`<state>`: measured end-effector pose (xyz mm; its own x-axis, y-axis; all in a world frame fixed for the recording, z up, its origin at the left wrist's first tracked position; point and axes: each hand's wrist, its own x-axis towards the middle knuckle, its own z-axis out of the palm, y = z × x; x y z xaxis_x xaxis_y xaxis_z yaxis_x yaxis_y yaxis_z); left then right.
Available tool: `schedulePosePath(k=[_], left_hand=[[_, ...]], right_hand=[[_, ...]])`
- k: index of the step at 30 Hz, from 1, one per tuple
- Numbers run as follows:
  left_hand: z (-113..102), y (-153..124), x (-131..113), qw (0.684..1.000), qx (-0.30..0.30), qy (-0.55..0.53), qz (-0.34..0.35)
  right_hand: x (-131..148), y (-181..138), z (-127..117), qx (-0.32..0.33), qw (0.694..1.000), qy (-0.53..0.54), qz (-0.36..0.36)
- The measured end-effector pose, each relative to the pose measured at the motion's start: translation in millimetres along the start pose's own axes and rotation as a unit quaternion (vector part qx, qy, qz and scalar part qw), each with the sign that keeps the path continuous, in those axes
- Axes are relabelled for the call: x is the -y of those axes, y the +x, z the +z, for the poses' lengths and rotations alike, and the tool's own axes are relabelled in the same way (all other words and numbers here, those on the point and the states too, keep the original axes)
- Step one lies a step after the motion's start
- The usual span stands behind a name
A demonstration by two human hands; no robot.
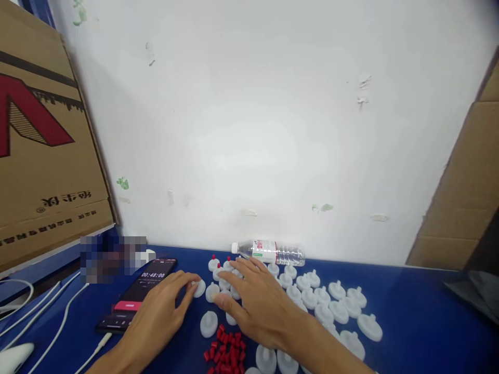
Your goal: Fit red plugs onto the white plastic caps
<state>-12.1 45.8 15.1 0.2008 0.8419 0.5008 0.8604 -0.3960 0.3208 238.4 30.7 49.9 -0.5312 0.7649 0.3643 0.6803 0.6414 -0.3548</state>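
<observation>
Neither grip has closed: the left hand (156,317) fingertips touch one white plastic disc (199,288), the right hand (257,306) lies flat and spread over others on the blue bench (421,322). Sorting seems in hand; a pinch is needed next. Red caps (228,352) lie nearest, smooth stemmed discs beyond, a clear bottle (268,252) farthest.

Two bare forearms are seen at the lower centre of the frame. No sleeves are worn. The left hand (156,311) and right hand (259,306) are left ungloved.
</observation>
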Motion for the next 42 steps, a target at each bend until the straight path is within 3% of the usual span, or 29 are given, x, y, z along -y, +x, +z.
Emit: schedulePosePath(k=[5, 11, 13, 20, 25, 29, 33, 37, 39, 42], left_hand=[[1.0, -3.2, -6.0, 0.999, -0.033, 0.001, 0.008], [-10.8, -9.0, -16.2, 0.996, -0.074, -0.033, 0.043], [-14.7, -12.3, -22.0, 0.994, -0.085, -0.056, 0.046], [-22.2, -17.7, -43.3, 0.985, -0.054, -0.141, 0.087], [-24.3, -16.9, -47.1, 0.980, -0.026, -0.169, 0.097], [-22.0, -18.8, -44.7, 0.978, -0.048, -0.153, 0.130], [-18.8, -24.5, -45.5, 0.975, -0.067, -0.161, 0.138], [-22.1, -23.4, -44.1, 0.970, -0.019, -0.244, 0.006], [-25.4, -21.0, -43.3, 0.965, -0.036, -0.257, -0.033], [-29.3, -21.3, -49.8, 0.979, -0.059, -0.180, 0.071]], right_hand=[[0.3, -2.9, 16.4, 0.059, 0.998, 0.021, 0.003], [5.0, 5.6, -4.7, -0.040, 0.997, 0.061, -0.014], [10.2, 9.4, -10.8, -0.045, 0.993, 0.109, -0.004], [25.5, 9.4, -11.6, 0.021, 0.949, 0.313, -0.039], [28.2, 5.1, -24.4, 0.036, 0.939, 0.339, -0.032], [33.7, 2.6, -31.5, 0.107, 0.924, 0.365, -0.019], [36.6, 3.5, -24.9, 0.103, 0.929, 0.355, 0.016], [23.7, 5.3, -27.2, 0.088, 0.971, 0.214, -0.061], [12.4, 5.9, -32.6, 0.049, 0.989, 0.115, -0.074], [-3.0, 7.2, -36.7, -0.007, 0.997, 0.080, -0.020]])
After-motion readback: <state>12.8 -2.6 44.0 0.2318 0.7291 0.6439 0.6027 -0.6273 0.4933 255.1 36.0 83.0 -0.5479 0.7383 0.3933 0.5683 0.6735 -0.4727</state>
